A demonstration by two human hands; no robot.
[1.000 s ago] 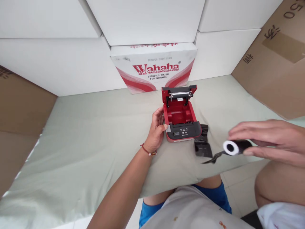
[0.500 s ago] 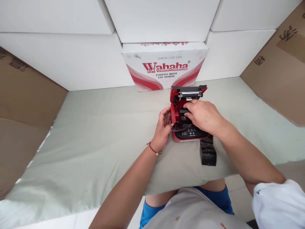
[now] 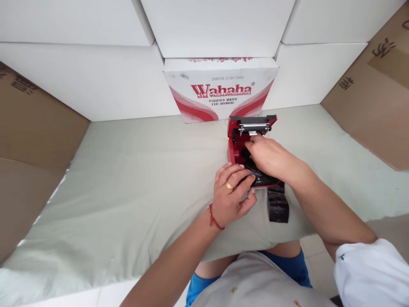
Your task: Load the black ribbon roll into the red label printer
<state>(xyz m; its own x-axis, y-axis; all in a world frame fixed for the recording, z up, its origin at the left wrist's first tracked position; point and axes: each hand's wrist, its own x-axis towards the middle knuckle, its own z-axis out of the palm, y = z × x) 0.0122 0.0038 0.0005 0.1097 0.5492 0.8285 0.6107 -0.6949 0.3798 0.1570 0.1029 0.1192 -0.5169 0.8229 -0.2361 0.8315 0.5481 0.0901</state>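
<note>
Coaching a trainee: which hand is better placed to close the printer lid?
Probably right: the right hand reaches into the red printer under its raised lid; the left hand holds the front.

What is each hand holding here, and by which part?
Left hand pinches the loose dark strip at the red printer's front edge. Right hand reaches into its open bay; what it grips is hidden.

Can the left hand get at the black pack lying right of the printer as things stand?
Probably yes. The black pack lies uncovered on the cloth right beside the left hand, and the right forearm passes beyond it. That hand is busy, though, at the front of the printer.
</note>
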